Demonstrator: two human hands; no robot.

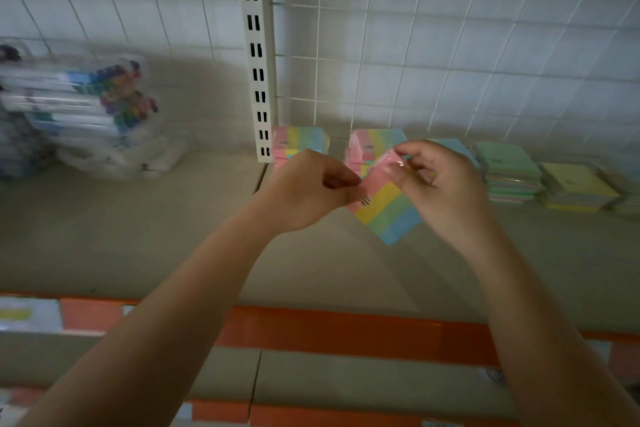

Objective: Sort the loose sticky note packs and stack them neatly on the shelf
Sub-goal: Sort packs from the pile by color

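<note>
Held above the shelf (173, 246) near its rear edge: 1 striped sticky note pack (388, 208), pinched by left hand (304, 191) and right hand (446, 184), stacked packs (509, 173) behind.

Open shelf in front, stacks crowding the back wall.

Bare shelf board (145, 239) wide open across the front and left-middle, free to pass there. Blocked at far left by bagged marker sets (86, 114) piled against the wire grid back (450, 55). Slotted upright post (258, 73) standing mid-shelf at the rear. Right of it, rainbow stacks (299, 142) and, further right, green and yellow stacks (540, 177) lining the back. Both hands (308, 191) and a held striped pack (388, 208) filling the centre.
</note>
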